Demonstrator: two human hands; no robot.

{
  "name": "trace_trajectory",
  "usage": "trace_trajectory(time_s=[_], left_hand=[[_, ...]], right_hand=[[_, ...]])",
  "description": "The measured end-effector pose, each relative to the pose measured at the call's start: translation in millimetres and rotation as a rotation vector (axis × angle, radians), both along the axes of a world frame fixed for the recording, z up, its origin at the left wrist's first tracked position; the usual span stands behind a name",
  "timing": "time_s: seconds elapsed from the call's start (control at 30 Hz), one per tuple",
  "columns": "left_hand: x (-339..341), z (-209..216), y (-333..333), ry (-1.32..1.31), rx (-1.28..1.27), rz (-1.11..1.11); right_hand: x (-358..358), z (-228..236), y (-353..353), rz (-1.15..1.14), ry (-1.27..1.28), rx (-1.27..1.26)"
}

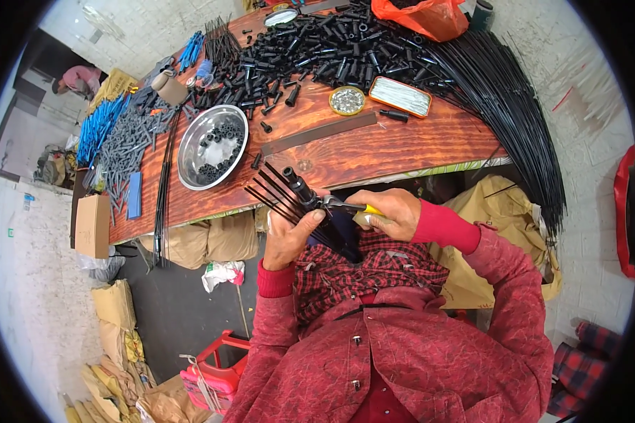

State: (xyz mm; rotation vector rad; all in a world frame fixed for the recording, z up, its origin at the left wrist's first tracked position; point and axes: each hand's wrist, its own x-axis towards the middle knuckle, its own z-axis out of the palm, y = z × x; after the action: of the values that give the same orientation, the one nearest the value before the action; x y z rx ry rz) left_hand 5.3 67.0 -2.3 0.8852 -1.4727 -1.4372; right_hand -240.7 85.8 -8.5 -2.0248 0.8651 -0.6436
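Observation:
In front of my lap, my left hand (289, 236) is closed round a bundle of thin black rods (267, 192), whose ends fan out toward the table. A thicker black tubular fitting (300, 187) stands up among them, tilted toward the far left. My right hand (395, 215) grips a pair of pliers (370, 209) with yellow on the handle. The metal jaws reach left to the lower part of the fitting, next to my left thumb. Whether they pinch anything there is too small to tell. The rods' lower ends drop toward my checked apron.
Across the wooden table (331, 151) lie a metal bowl (213, 148) of small black rings, a flat metal bar (321, 134), a round tin (347, 101) and an orange tray of pale pins (400, 96). Black tubes (346, 53) heap behind; long black rods (508, 106) overhang the right edge.

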Motion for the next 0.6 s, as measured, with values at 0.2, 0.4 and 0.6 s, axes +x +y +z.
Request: trace_trajectory(time_s=[0.2, 0.4, 0.6], left_hand=[[9, -14, -3, 0.025, 0.020, 0.006], [-1, 6, 5, 0.025, 0.016, 0.065], [2, 3, 8, 0.041, -0.030, 0.082]], right_hand=[[10, -3, 4, -0.075, -0.097, 0.027], [4, 11, -4, -0.006, 0.001, 0.104], [-2, 43, -1, 0.099, 0.042, 0.619]])
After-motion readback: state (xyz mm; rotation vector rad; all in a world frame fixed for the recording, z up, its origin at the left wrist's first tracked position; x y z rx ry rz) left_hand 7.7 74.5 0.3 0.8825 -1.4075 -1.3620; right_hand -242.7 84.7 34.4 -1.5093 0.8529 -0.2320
